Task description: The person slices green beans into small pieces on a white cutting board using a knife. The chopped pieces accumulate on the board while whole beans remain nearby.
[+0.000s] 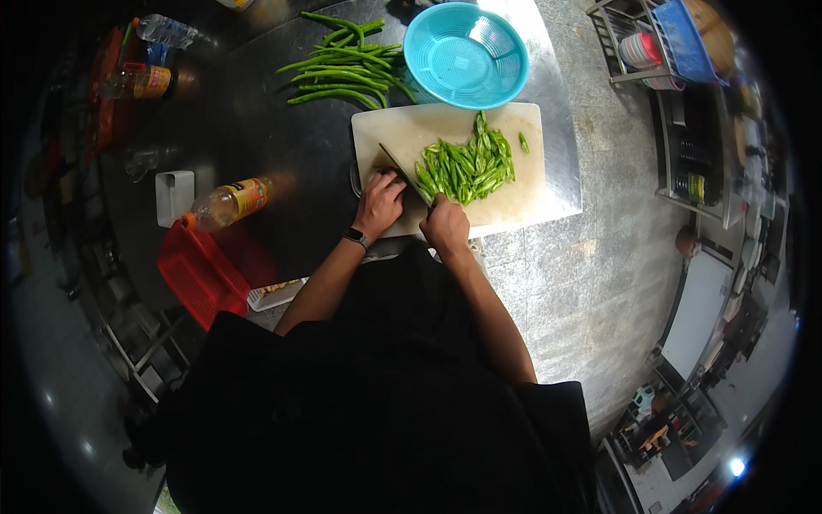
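My right hand [447, 225] grips the handle of a kitchen knife [403, 168]. Its blade slants across a pale plastic cutting board [528, 186], between my left hand and a heap of sliced green peppers [465, 167]. My left hand [381, 204], with a dark band on its wrist, rests on the board's left part, fingers curled close to the blade. Something small and dark shows at those fingertips, too unclear to name. One loose pepper slice [524, 142] lies right of the heap. Beyond the board are several whole long green peppers [343, 74].
A turquoise plastic colander [465, 61] stands behind the board on the steel table [308, 212]. To the left are a labelled plastic bottle [234, 202], a white rectangular container [174, 196] and a red plastic basket [199, 270]. A metal rack [632, 48] stands across the floor at right.
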Demonstrator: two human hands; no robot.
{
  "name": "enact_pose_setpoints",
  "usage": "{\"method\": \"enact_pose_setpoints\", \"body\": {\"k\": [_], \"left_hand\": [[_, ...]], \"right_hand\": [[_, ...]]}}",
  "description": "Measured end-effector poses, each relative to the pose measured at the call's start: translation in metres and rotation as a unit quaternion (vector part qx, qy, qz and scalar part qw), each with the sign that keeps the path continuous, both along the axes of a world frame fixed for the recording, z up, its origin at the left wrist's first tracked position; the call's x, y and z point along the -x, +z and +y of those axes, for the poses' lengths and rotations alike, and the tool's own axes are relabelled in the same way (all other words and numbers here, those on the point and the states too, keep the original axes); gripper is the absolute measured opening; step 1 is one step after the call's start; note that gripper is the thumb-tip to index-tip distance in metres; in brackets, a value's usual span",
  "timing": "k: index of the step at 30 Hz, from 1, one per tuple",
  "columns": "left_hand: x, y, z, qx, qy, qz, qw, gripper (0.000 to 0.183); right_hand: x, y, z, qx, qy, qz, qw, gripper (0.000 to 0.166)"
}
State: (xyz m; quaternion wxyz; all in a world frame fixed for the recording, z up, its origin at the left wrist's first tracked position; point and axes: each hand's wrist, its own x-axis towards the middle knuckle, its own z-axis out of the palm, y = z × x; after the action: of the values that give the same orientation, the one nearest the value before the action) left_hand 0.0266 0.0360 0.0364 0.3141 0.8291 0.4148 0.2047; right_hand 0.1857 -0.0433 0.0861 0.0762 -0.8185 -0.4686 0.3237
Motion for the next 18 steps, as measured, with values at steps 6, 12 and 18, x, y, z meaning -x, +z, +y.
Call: {"method": "enact_pose_setpoints", "body": {"k": [6, 12, 18], "left_hand": [[0.013, 0.003, 0.006, -0.048, -0.038, 0.022, 0.998, 0.038], [0.008, -0.004, 0.005, -0.018, -0.012, 0.010, 1.000, 0.040], [0.016, -0.015, 0.010, -0.026, -0.036, 0.006, 0.999, 0.039]], "right_hand": [[-0.001, 0.036, 0.002, 0.017, 0.017, 0.017, 1.000, 0.016], [0.008, 0.002, 0.008, -0.031, -0.005, 0.004, 0.999, 0.016], [0.000, 0.031, 0.019, -0.008, 0.038, 0.005, 0.999, 0.021]]}}
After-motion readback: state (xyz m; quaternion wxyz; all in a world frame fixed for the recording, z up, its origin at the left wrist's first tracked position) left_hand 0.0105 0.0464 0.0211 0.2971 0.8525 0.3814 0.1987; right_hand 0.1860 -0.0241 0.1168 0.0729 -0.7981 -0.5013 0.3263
